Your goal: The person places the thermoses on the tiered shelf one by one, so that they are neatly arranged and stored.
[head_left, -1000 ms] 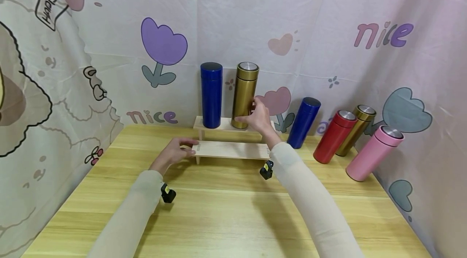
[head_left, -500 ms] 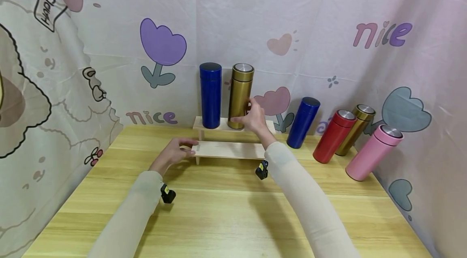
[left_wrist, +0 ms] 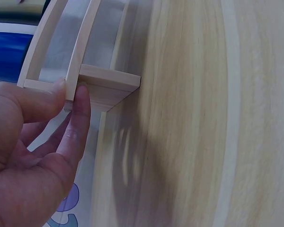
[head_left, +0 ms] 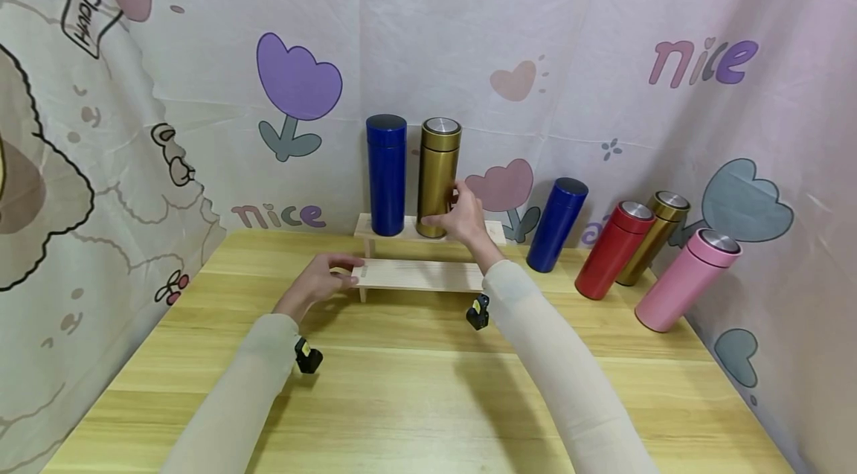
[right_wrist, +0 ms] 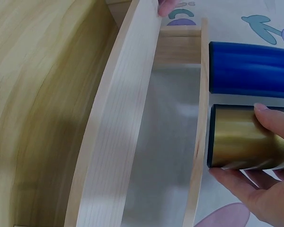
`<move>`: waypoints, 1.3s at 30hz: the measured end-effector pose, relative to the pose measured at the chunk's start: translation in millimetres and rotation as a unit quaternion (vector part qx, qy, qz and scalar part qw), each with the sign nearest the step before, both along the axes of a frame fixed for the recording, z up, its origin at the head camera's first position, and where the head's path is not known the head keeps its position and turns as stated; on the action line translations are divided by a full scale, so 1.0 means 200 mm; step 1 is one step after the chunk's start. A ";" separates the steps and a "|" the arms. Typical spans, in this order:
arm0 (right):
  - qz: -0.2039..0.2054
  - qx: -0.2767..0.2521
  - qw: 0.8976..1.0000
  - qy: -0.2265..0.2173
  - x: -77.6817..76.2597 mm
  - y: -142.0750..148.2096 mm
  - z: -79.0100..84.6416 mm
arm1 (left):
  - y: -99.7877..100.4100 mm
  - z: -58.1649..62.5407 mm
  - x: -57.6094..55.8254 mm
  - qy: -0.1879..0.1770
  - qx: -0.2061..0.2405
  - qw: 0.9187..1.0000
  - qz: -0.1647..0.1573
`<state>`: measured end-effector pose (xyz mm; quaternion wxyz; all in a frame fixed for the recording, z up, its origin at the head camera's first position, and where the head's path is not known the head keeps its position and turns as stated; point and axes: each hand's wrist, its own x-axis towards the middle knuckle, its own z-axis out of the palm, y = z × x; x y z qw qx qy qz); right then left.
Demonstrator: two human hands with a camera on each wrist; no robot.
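The left hand (head_left: 321, 280) pinches the lower shelf (head_left: 422, 275) at its left edge, probably to steady it, while the right hand (head_left: 465, 219), curled to bottle width, grips the gold bottle (head_left: 438, 173) low, likely for upright control, near the front edge of the upper shelf (head_left: 496, 233), beside the blue bottle (head_left: 387, 176).

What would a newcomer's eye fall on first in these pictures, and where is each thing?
Probably a blue bottle and a gold bottle side by side on the upper tier of the wooden stand, the right hand gripping the gold one. Next, perhaps, the red bottle and pink bottle on the right side of the table. The left hand pinches the lower tier's left end.
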<state>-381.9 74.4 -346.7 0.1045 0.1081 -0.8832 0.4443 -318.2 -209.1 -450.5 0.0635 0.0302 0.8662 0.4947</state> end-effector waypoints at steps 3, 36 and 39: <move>-0.001 0.001 1.000 0.001 0.00 0.00 0.00 | 0.00 0.00 0.00 0.000 0.001 1.000 -0.001; -0.003 0.037 0.999 -0.004 0.00 0.04 -0.01 | 0.00 0.01 0.01 0.000 0.002 1.000 -0.001; 0.000 0.035 0.999 -0.005 0.00 0.04 -0.01 | 0.00 0.01 0.00 0.003 0.005 1.000 -0.003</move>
